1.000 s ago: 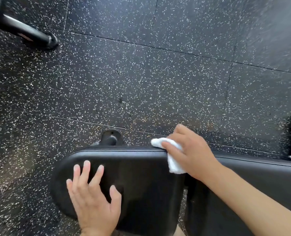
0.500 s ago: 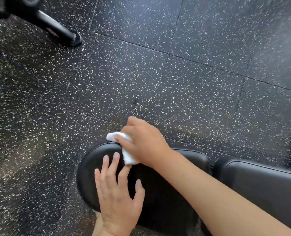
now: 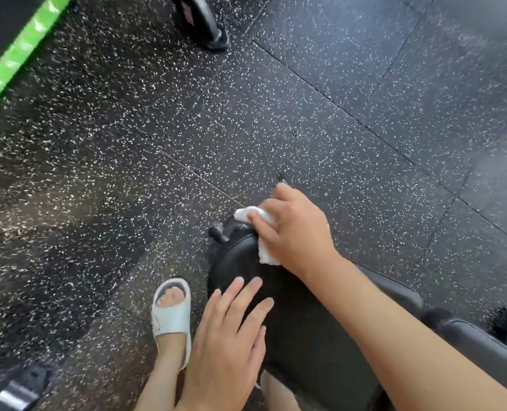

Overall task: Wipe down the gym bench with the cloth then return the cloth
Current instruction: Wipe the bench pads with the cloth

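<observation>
So the cloth (image 3: 256, 232) is being held bunched under the right hand (image 3: 295, 232), fingers curled over it and pressing it onto the far rounded tip of the bench (image 3: 299, 330), right by the little black knob (image 3: 218, 232) at that end. The bench's long axis is running away from that tip back toward the lower right, under the right forearm, so pretty much all the unwiped padding is lying behind the cloth, on the wrist side. The right arm is being stretched out diagonally across the pad, wrist low. The left hand (image 3: 231, 345) is being rested flat on the near side of the same pad, fingers straight and slightly spread, nothing gripped, looks like bracing. It's nearer the body, but the cloth isn't in it. A sandal (image 3: 172, 312) is being planted just left of the bench. Edges are kinda blurred, so how much cloth is actually touching the pad can't really be told.
</observation>
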`<act>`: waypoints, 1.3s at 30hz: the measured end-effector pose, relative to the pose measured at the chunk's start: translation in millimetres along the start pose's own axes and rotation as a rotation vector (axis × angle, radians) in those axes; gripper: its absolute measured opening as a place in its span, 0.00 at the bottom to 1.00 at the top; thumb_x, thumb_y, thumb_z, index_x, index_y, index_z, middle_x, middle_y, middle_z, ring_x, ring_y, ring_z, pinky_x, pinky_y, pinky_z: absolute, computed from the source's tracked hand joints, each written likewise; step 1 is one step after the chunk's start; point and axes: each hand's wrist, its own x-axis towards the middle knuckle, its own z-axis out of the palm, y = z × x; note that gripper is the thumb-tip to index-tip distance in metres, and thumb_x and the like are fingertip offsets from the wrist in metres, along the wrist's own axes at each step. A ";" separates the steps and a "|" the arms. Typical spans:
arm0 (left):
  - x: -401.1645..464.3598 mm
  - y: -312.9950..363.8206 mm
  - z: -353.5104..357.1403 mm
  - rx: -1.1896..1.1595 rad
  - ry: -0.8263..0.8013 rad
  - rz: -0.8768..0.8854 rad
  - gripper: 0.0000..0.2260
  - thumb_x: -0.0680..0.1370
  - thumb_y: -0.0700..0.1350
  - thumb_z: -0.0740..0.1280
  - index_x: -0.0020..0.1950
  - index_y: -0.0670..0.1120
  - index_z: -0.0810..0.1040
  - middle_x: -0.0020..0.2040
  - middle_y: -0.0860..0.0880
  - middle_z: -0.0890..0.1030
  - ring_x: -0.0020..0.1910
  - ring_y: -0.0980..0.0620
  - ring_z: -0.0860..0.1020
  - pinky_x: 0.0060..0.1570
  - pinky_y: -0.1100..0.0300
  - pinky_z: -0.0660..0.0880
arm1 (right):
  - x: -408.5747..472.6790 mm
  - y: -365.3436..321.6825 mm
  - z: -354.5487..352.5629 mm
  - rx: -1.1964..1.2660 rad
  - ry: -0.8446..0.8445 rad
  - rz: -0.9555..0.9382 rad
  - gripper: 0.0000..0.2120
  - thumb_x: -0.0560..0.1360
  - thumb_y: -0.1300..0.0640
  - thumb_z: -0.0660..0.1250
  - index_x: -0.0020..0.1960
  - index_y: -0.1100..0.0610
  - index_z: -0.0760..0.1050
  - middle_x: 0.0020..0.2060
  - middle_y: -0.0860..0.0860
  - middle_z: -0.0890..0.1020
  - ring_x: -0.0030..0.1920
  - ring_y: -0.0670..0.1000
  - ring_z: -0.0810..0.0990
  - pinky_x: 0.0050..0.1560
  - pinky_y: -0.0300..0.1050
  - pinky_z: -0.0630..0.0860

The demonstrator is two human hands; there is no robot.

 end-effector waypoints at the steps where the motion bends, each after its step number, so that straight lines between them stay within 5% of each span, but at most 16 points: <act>1: -4.0 -3.6 -2.3 -0.005 -0.002 0.001 0.17 0.79 0.46 0.66 0.66 0.49 0.84 0.75 0.48 0.77 0.76 0.46 0.71 0.74 0.44 0.66 | 8.5 -20.5 6.8 -0.061 -0.023 -0.111 0.18 0.81 0.46 0.68 0.38 0.57 0.78 0.41 0.49 0.71 0.45 0.55 0.75 0.37 0.50 0.73; 6: -22.8 -23.3 -24.9 0.169 -0.046 0.236 0.16 0.76 0.46 0.63 0.56 0.52 0.89 0.59 0.50 0.87 0.61 0.46 0.80 0.75 0.48 0.62 | -21.0 -86.7 46.6 -0.346 -0.351 -0.669 0.11 0.76 0.47 0.72 0.36 0.49 0.80 0.42 0.47 0.76 0.43 0.51 0.73 0.35 0.47 0.63; 9: -34.7 -39.0 -28.8 0.104 -0.102 0.305 0.25 0.86 0.43 0.52 0.49 0.56 0.89 0.65 0.54 0.84 0.65 0.55 0.82 0.65 0.51 0.78 | 2.0 -55.6 27.9 -0.292 -0.223 -0.559 0.16 0.79 0.46 0.67 0.38 0.53 0.80 0.42 0.50 0.76 0.44 0.54 0.75 0.33 0.47 0.68; 12: -34.5 -45.9 -31.7 0.064 -0.152 0.336 0.15 0.82 0.46 0.61 0.49 0.58 0.88 0.68 0.56 0.82 0.65 0.57 0.81 0.61 0.52 0.82 | 35.0 -33.5 2.9 -0.392 -0.155 -0.186 0.20 0.82 0.40 0.63 0.42 0.54 0.80 0.46 0.48 0.74 0.51 0.53 0.75 0.40 0.47 0.70; 14: -26.2 -45.7 -33.2 0.017 -0.175 0.341 0.10 0.76 0.48 0.65 0.47 0.58 0.87 0.65 0.58 0.84 0.62 0.57 0.83 0.59 0.52 0.82 | 28.7 -39.8 10.8 -0.396 -0.161 -0.158 0.19 0.82 0.41 0.63 0.42 0.54 0.79 0.46 0.48 0.74 0.51 0.53 0.75 0.40 0.48 0.68; 18: -18.3 -48.6 -45.7 -0.001 -0.221 0.398 0.05 0.74 0.52 0.70 0.46 0.57 0.86 0.60 0.59 0.85 0.58 0.58 0.82 0.58 0.54 0.75 | -6.6 -90.1 40.3 -0.408 -0.226 -0.543 0.13 0.74 0.51 0.73 0.33 0.51 0.78 0.39 0.49 0.75 0.40 0.54 0.75 0.33 0.46 0.66; 22: -23.6 -62.0 -66.2 0.044 -0.327 0.406 0.15 0.61 0.62 0.79 0.44 0.58 0.87 0.53 0.62 0.86 0.49 0.60 0.84 0.56 0.51 0.67 | -25.3 -101.2 60.7 -0.555 -0.427 -0.766 0.08 0.73 0.53 0.72 0.35 0.50 0.80 0.44 0.48 0.77 0.44 0.53 0.74 0.35 0.47 0.73; 25: -32.7 -82.8 -72.2 0.002 -0.379 0.466 0.16 0.66 0.51 0.79 0.53 0.55 0.86 0.62 0.56 0.83 0.60 0.54 0.82 0.58 0.56 0.78 | -6.0 -73.8 38.5 -0.405 -0.093 -0.569 0.13 0.77 0.52 0.72 0.35 0.55 0.78 0.41 0.52 0.76 0.40 0.56 0.74 0.32 0.50 0.74; 28: -26.3 -97.7 -71.0 -0.078 -0.282 0.373 0.14 0.75 0.43 0.71 0.61 0.50 0.83 0.64 0.52 0.80 0.65 0.49 0.78 0.65 0.54 0.74 | -16.7 -54.1 26.6 -0.311 0.269 -0.235 0.15 0.81 0.51 0.71 0.40 0.59 0.80 0.42 0.55 0.77 0.40 0.58 0.73 0.36 0.49 0.70; 32: 4.9 -107.5 -74.6 -0.106 -0.184 0.195 0.11 0.79 0.38 0.69 0.61 0.45 0.83 0.63 0.49 0.80 0.65 0.47 0.77 0.64 0.46 0.76 | -87.9 -55.9 64.0 -0.233 0.300 -0.256 0.08 0.79 0.55 0.71 0.46 0.60 0.81 0.42 0.56 0.77 0.39 0.57 0.70 0.37 0.54 0.71; 35: 22.5 -106.7 -78.9 -0.076 -0.157 0.220 0.10 0.80 0.37 0.68 0.60 0.42 0.83 0.63 0.47 0.80 0.65 0.45 0.77 0.64 0.44 0.75 | -141.6 -28.1 65.6 -0.301 0.254 -0.347 0.04 0.75 0.60 0.74 0.47 0.60 0.82 0.41 0.56 0.78 0.37 0.56 0.70 0.34 0.53 0.72; 37: 31.5 -93.0 -78.8 -0.044 -0.174 0.312 0.11 0.81 0.38 0.67 0.62 0.42 0.83 0.65 0.47 0.79 0.66 0.45 0.76 0.65 0.43 0.75 | -167.3 9.1 48.6 -0.337 0.367 -0.171 0.04 0.74 0.62 0.74 0.45 0.60 0.79 0.41 0.57 0.77 0.38 0.58 0.71 0.36 0.54 0.73; 39: 40.9 -72.2 -73.7 -0.012 -0.200 0.427 0.12 0.80 0.38 0.67 0.62 0.42 0.82 0.66 0.46 0.79 0.67 0.44 0.76 0.66 0.44 0.75 | -184.9 39.3 27.9 -0.303 0.566 0.213 0.08 0.78 0.58 0.71 0.44 0.62 0.76 0.43 0.60 0.76 0.41 0.62 0.75 0.37 0.56 0.77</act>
